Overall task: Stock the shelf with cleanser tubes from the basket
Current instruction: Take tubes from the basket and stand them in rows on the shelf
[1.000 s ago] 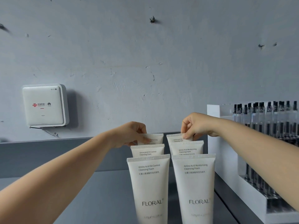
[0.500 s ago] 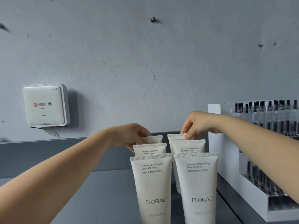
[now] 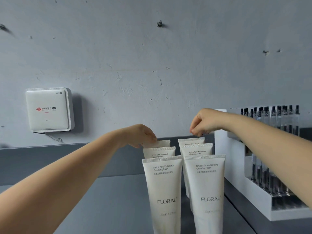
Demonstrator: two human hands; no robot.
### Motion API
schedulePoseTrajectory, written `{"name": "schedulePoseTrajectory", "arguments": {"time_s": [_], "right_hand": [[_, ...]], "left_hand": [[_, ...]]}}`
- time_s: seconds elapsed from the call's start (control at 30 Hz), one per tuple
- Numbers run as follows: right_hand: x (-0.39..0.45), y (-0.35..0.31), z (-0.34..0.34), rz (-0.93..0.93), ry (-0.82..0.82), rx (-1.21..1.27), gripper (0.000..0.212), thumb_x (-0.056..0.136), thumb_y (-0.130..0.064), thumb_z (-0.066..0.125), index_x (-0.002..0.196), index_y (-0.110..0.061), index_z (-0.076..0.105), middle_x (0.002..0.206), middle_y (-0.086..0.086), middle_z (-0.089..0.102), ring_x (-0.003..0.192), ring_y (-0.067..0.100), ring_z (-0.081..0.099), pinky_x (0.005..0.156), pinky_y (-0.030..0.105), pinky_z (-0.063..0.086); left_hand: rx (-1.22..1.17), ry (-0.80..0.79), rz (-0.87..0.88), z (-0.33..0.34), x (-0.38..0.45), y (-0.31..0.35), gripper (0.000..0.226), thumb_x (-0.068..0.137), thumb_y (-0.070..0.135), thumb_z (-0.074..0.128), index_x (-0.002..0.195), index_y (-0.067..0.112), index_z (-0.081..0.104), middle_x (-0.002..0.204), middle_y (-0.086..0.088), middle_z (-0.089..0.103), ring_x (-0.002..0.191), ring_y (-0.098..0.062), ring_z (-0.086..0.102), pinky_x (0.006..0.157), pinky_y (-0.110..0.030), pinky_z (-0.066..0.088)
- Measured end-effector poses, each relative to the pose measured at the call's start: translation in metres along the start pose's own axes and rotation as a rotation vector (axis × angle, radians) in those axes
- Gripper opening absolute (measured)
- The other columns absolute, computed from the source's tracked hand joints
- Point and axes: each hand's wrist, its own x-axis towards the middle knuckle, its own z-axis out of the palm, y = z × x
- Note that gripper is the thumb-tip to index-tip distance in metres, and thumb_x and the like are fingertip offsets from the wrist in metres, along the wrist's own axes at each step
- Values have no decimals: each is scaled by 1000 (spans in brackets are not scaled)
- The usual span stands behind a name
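Two rows of white FLORAL cleanser tubes stand upright on the grey shelf (image 3: 109,203), three deep. Front left tube (image 3: 164,191) reads Oil Control, front right tube (image 3: 207,191) Moisturizing. My left hand (image 3: 141,135) pinches the top edge of the back left tube (image 3: 163,143). Just over the crimped top of the back right tube (image 3: 191,141) hovers my right hand (image 3: 205,122), fingers pinched together, with a sliver of gap to the tube. The middle tubes (image 3: 159,152) (image 3: 196,149) stand untouched. No basket is in view.
A white tiered display rack (image 3: 236,186) of slim clear bottles with black caps stands close on the right, under my right forearm. A white router box (image 3: 48,109) hangs on the grey wall at left. The shelf's low back ledge (image 3: 42,149) runs behind the tubes.
My right hand has lifted up off the back right tube. My left hand has slid slightly lower and rightward on the back left tube, which now sits deeper behind its row.
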Motion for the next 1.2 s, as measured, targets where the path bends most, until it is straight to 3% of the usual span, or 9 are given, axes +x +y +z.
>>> {"name": "schedulePoseTrajectory", "arguments": {"time_s": [0.1,0.23,0.33,0.47,0.57,0.9,1.03,1.2], "right_hand": [[-9,-19,-10,-23,144,-97,10,82,-11,62,87,-9,70,66,-2,64,62,9,60,59,20,44],[-30,-39,-13,-47,288,-240,10,82,-17,60,82,-14,69,79,2,66,78,17,60,77,27,49],[-49,-52,-10,-67,384,-330,6,82,-21,60,77,-24,61,89,-4,61,90,18,57,85,32,50],[-85,-61,6,-84,515,-454,10,86,-22,53,86,-23,62,92,-6,56,101,21,54,77,28,42],[-112,-62,21,-126,584,-626,18,89,-22,48,97,-20,63,103,0,62,103,25,54,71,28,35],[-207,-18,37,-143,506,-800,22,90,-29,46,98,-13,59,103,6,64,96,29,57,67,30,32],[-259,21,45,-117,400,-796,20,90,-28,44,91,-13,57,96,5,62,88,28,57,62,29,29],[-322,86,82,6,173,-828,27,91,-35,46,106,-15,56,109,6,59,104,30,56,71,33,33]], "left_hand": [[33,79,-2,-9,-11,10,21,90,27,57,107,17,64,98,-1,64,85,-16,59,75,-26,48],[61,185,83,-18,-34,20,24,88,28,60,105,12,66,96,-2,63,80,-17,57,68,-23,43],[172,345,173,-17,-50,26,23,87,27,61,102,11,67,96,-2,61,83,-18,55,73,-24,42],[290,531,232,-4,-77,35,19,86,30,58,99,18,63,99,1,60,86,-21,55,71,-26,39],[461,614,269,12,-97,40,24,88,30,53,110,21,58,107,2,59,92,-21,54,70,-27,35],[582,666,495,81,-165,69,34,90,28,49,121,16,53,116,-4,57,108,-27,51,70,-30,35],[609,534,493,135,-185,90,36,90,29,47,122,14,53,118,-6,57,109,-30,50,76,-33,35],[696,298,501,231,-206,111,35,89,28,45,120,12,50,117,-7,54,112,-30,48,86,-37,38]]}}
